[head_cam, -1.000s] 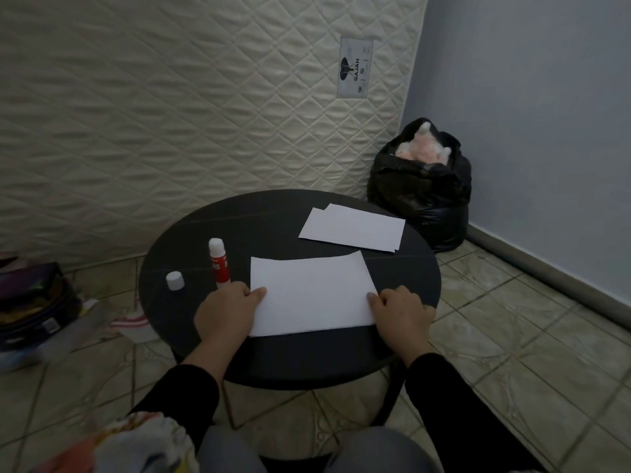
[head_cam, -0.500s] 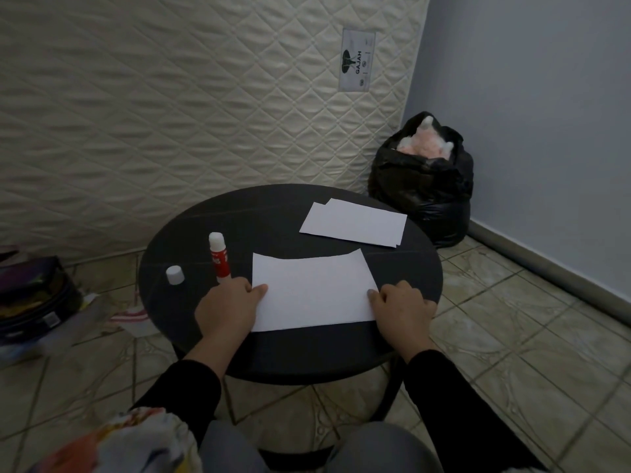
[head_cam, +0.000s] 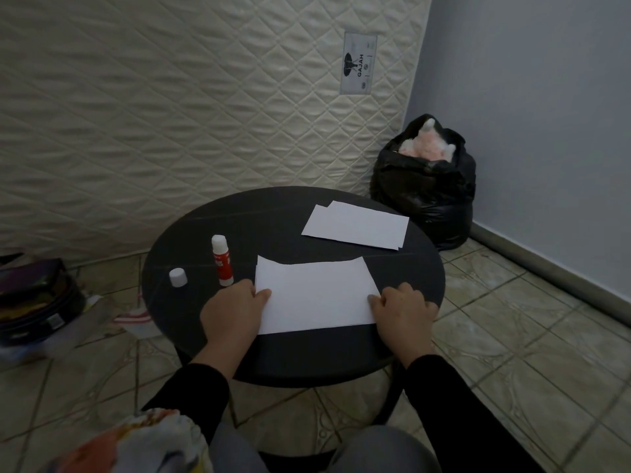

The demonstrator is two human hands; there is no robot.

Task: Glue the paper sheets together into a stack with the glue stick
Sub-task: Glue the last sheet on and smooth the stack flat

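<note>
A white paper sheet (head_cam: 316, 295) lies flat near the front of the round black table (head_cam: 273, 220). My left hand (head_cam: 232, 308) rests curled on its left edge, thumb on the paper. My right hand (head_cam: 403, 310) presses its right edge with bent fingers. A red and white glue stick (head_cam: 222, 260) stands upright and uncapped just left of the sheet, a little beyond my left hand. Its white cap (head_cam: 178, 277) stands further left. Two more white sheets (head_cam: 355, 224), overlapping, lie at the table's far right.
A quilted mattress (head_cam: 170, 97) leans against the wall behind the table. A full black rubbish bag (head_cam: 423, 186) sits on the tiled floor at the right corner. Bags and clutter (head_cam: 34, 302) lie on the floor to the left.
Both hands stay on the sheet's edges with hardly any movement. The view has shifted slightly; the objects on the table have not moved.
</note>
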